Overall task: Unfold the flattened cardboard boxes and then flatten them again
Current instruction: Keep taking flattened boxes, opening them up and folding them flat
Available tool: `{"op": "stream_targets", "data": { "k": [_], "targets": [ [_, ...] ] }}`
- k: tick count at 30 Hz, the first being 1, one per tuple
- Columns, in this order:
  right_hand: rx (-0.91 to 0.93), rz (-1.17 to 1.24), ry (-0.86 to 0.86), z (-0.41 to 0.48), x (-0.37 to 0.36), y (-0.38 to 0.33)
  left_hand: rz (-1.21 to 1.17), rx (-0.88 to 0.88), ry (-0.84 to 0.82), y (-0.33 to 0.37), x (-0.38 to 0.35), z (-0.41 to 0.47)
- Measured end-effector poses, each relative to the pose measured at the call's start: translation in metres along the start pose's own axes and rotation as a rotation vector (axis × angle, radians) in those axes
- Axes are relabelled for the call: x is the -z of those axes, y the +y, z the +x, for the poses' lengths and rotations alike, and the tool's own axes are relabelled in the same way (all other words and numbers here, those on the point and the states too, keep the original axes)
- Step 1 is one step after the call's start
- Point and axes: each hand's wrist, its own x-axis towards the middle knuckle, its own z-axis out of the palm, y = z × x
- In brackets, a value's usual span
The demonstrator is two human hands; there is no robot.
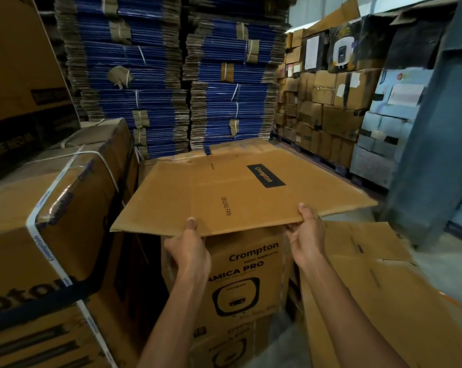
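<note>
A flattened brown cardboard box (232, 192) printed "Crompton" and "CEILING FAN" lies level in front of me, above a standing Crompton carton (248, 272). My left hand (188, 245) grips its near edge, thumb on top and fingers underneath. My right hand (305, 229) grips the same edge further right, thumb on top. More flattened brown cardboard (370, 288) lies at the lower right, beside my right forearm.
Strapped Crompton cartons (51, 235) stand close on the left. Tall stacks of bundled blue flat cardboard (171, 83) rise behind. A wall of brown boxes (322, 107) fills the right rear, and a blue-grey column (434, 144) stands at right.
</note>
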Motion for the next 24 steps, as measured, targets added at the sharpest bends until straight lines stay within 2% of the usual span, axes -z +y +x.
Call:
{"op": "stream_targets", "data": {
  "k": [5, 11, 17, 24],
  "targets": [
    [0.080, -0.007, 0.058, -0.011, 0.021, -0.019, -0.029, 0.064, -0.052, -0.009, -0.009, -0.012],
    [0.156, 0.043, 0.116, -0.016, 0.076, -0.057, 0.015, 0.144, -0.128, -0.053, -0.036, -0.049],
    [0.202, 0.071, 0.175, -0.006, 0.160, -0.107, 0.097, 0.220, -0.222, -0.116, -0.066, -0.111],
    [0.258, 0.095, 0.226, 0.010, 0.260, -0.180, 0.066, 0.339, -0.306, -0.202, -0.105, -0.187]
  ]
}}
